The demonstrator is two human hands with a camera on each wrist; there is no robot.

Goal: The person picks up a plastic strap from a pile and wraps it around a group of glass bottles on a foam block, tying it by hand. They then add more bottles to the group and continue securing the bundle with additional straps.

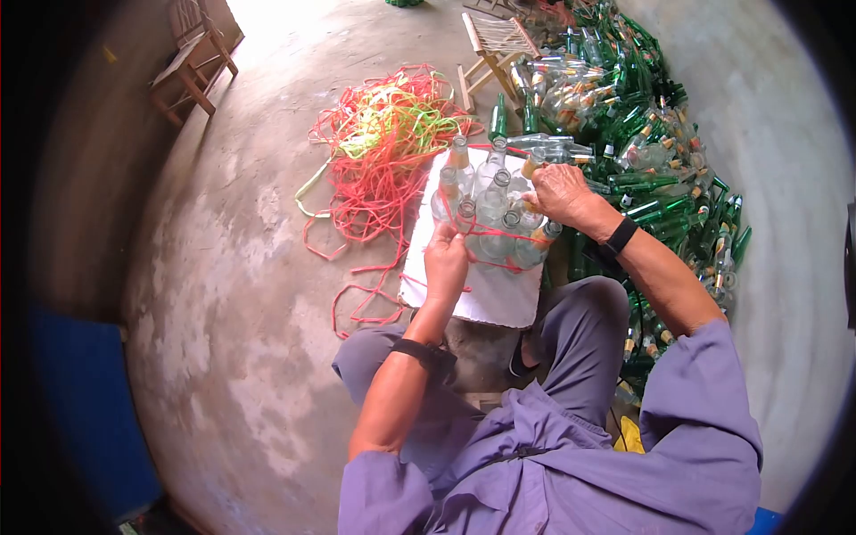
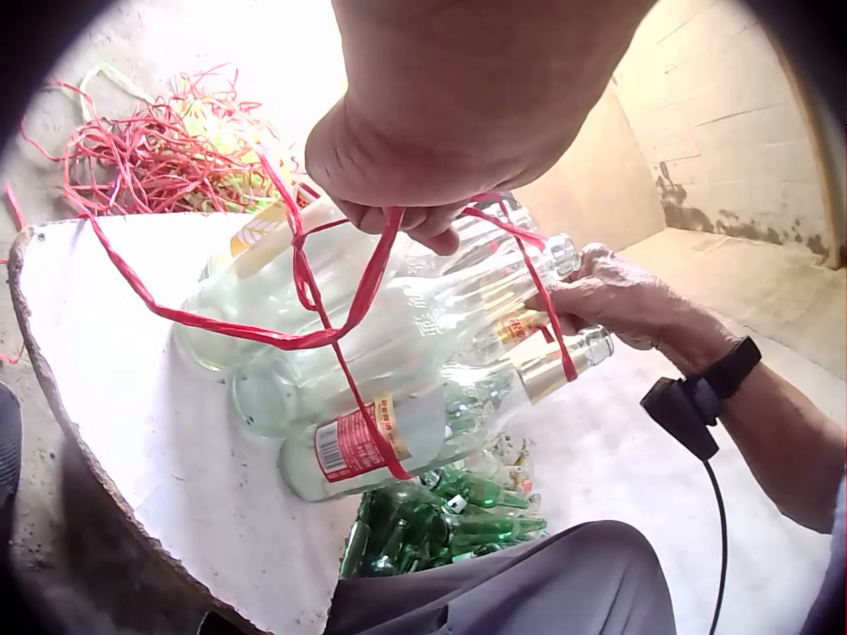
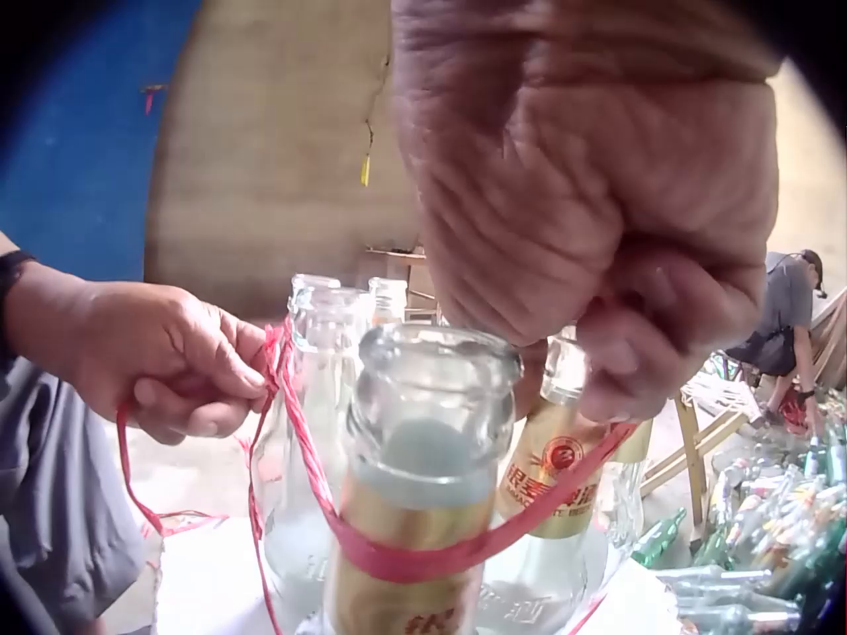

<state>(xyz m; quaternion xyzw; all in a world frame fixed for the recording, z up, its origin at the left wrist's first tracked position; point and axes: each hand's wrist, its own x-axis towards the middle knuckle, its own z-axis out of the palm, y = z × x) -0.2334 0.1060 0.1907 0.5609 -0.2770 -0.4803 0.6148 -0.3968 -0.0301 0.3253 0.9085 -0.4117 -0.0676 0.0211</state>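
Observation:
A cluster of clear glass bottles [image 1: 492, 207] stands on a white board [image 1: 490, 299], with red string [image 2: 331, 338] looped around the necks and lower bodies. My left hand [image 1: 446, 261] pinches the string at the near left side, beside a knot, as the right wrist view shows; a loose length hangs from its fingers. At the far right bottles, my right hand [image 1: 562, 192] has curled fingers around the string, close against a gold-labelled neck [image 3: 556, 463]. In the right wrist view the string crosses the front bottle's neck [image 3: 417, 529] towards that hand [image 3: 596, 225]; its fingertips are partly hidden.
Tangled red and yellow string [image 1: 383, 160] lies on the floor beyond the board's left side. Green and clear bottles [image 1: 660, 178] are heaped along the right wall. A wooden folding stool [image 1: 499, 40] stands beyond, and a chair [image 1: 192, 67] is at far left. Another person [image 3: 784, 324] bends in the background.

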